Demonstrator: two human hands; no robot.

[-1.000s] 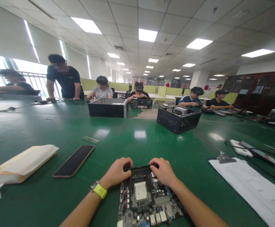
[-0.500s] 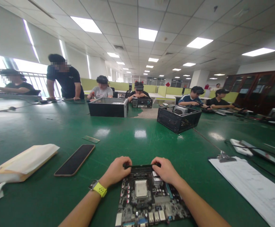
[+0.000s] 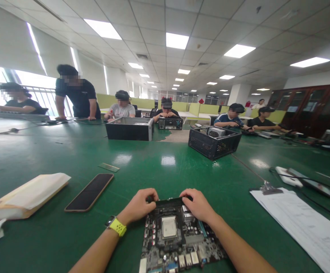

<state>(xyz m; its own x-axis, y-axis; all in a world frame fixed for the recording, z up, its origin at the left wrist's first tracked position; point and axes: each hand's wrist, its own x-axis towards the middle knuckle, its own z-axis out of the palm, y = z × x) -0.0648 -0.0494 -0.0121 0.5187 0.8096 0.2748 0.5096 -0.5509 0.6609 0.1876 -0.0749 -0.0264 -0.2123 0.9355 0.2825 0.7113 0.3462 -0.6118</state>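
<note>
A motherboard point(image 3: 190, 242) lies flat on the green table in front of me, its port side towards me. A pale square processor point(image 3: 169, 227) sits in its socket. Along the board's far edge, a thin dark memory module point(image 3: 169, 203) stands at the slots; whether it is seated I cannot tell. My left hand point(image 3: 140, 204) is closed in a pinch at the module's left end, a watch with a yellow-green strap on the wrist. At the right end, my right hand point(image 3: 197, 204) pinches it, fingertips partly hidden.
A phone point(image 3: 89, 192), a thin green strip point(image 3: 108, 167) and a paper-topped packet point(image 3: 28, 195) lie left. To the right are a clipboard point(image 3: 301, 223) and cables. Two open computer cases point(image 3: 129, 131) point(image 3: 213, 144) stand farther back. Several people work around the table.
My left hand has shifted slightly left and the module's left end sits a little lower, so it looks more slanted. My right hand has moved marginally left.
</note>
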